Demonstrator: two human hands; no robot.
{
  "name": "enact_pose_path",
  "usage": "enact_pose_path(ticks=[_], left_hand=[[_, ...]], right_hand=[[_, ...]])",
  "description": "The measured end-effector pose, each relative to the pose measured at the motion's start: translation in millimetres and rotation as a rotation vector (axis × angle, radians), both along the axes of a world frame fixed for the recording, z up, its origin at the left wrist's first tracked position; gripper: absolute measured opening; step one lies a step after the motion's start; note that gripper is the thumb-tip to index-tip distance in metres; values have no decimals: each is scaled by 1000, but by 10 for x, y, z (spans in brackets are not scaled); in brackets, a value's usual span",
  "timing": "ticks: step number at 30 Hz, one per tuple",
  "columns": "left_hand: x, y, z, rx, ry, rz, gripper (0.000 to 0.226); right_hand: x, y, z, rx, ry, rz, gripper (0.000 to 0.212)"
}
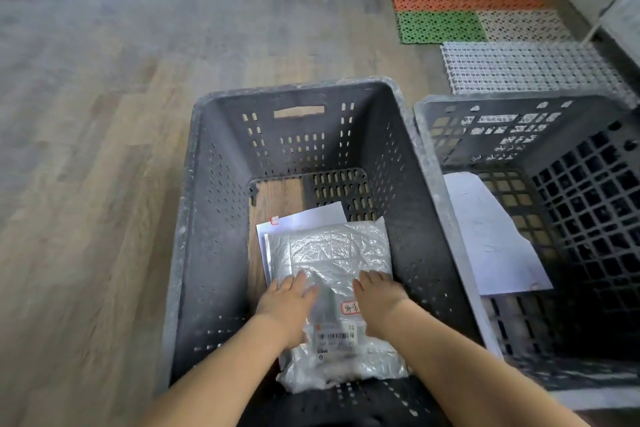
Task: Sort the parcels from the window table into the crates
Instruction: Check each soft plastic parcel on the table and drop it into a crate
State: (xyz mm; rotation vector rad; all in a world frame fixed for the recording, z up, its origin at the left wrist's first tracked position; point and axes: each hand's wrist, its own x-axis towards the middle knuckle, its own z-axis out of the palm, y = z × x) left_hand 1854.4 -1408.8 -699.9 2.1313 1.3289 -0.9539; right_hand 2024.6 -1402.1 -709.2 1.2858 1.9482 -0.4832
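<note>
Right now I have both hands down inside the left crate (207, 218), resting on a clear plastic parcel (341, 260) that lies flat on the crate floor. My left hand (289, 302) sits on the parcel's nine o'clock edge, my right hand (375, 298) toward its three o'clock edge, fingers straight and spread, palms down. Neither grip is closed round anything; both press or touch the film only.

The parcel's long axis runs six to twelve o'clock, away from me, with the barcode label (336, 336) near the six o'clock end, between my wrists. It lies on top of a white sheet or envelope (311, 217) that sticks out at twelve o'clock. Both hands are equally near, one on either side.

At three o'clock stands the second crate (588, 156), holding a white flat parcel (491, 236). I judge this parcel is as good as placed; withdrawing means lifting both hands straight up.
</note>
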Motion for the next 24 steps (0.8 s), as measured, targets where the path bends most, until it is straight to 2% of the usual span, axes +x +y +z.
enact_pose_path(ticks=[4, 9, 13, 16, 20, 24], left_hand=[[26, -34, 1306, 97, 21, 7, 82], [233, 93, 3645, 276, -45, 16, 74], [550, 232, 5606, 456, -128, -66, 71], [814, 121, 6868, 581, -175, -152, 69], [1108, -243, 7941, 773, -269, -251, 65], [1254, -778, 8333, 895, -468, -245, 64]], right_hand=[[37, -2, 1250, 118, 64, -5, 67], [200, 2, 3471, 252, 97, -38, 67], [437, -18, 5358, 373, 164, -197, 63], [610, -218, 6582, 472, 228, -353, 58], [799, -657, 7734, 635, 244, -445, 64], [957, -1289, 8271, 796, 267, -495, 59]])
